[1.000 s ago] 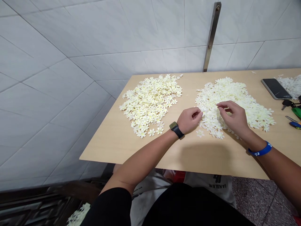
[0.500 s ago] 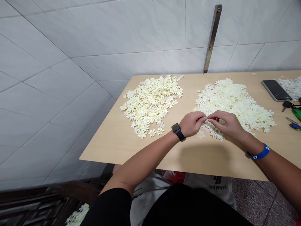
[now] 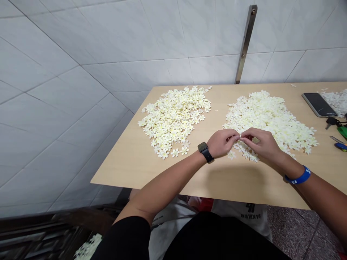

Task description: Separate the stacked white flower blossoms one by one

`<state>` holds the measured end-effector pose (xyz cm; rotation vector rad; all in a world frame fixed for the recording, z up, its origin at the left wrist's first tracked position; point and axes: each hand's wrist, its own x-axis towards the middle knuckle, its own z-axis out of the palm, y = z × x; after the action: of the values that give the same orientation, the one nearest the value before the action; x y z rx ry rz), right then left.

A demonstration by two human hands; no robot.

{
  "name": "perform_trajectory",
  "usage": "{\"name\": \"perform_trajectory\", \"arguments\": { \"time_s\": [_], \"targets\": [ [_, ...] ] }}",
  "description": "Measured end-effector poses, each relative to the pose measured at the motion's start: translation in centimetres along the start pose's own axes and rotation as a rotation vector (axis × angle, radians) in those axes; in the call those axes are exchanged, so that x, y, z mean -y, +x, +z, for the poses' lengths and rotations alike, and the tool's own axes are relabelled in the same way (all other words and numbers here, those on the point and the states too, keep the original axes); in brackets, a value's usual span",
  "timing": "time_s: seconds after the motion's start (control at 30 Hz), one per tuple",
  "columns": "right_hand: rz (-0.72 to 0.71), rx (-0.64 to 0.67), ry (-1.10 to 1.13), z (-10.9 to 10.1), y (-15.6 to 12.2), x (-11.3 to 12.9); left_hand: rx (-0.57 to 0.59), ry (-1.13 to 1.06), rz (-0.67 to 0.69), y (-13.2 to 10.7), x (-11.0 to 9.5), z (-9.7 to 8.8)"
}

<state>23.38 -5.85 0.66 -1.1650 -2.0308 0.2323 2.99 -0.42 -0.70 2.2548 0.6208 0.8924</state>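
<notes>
Bench (image 3: 151, 173) carries two heaps of pale flowers: the right heap (image 3: 271, 112) at your hands, the left heap (image 3: 176, 112) apart from it. Expect them light, thin, flexible, easily creased; best taken near the centre. Lettering on the pale cloth (image 3: 260, 224) below: can't read it safely. Your left hand (image 3: 221, 141) and right hand (image 3: 262, 141) meet above the right heap's near side, each grip pinched narrow, apparently on one flower (image 3: 240, 136), mostly hidden. Blue wristband (image 3: 299, 176): white marks, seemingly a "3".

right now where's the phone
In the head view, the phone lies on the table at right, between the right flower pile and a white heap.
</notes>
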Motion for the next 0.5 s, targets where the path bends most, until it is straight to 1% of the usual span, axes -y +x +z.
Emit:
{"name": "perform_trajectory", "arguments": {
  "time_s": [0.23,0.37,0.5],
  "targets": [
    [0.04,-0.007,0.037,0.0,0.02,0.14,0.02,0.004,0.012,-0.06,-0.4,-0.17],
    [0.07,-0.005,0.051,0.0,-0.01,0.23,0.022,0.023,-0.009,-0.11,-0.13,0.0],
    [0.095,-0.011,0.088,0.0,0.08,0.51,0.002,-0.011,-0.03,-0.21,0.19,0.25]
  ]
}}
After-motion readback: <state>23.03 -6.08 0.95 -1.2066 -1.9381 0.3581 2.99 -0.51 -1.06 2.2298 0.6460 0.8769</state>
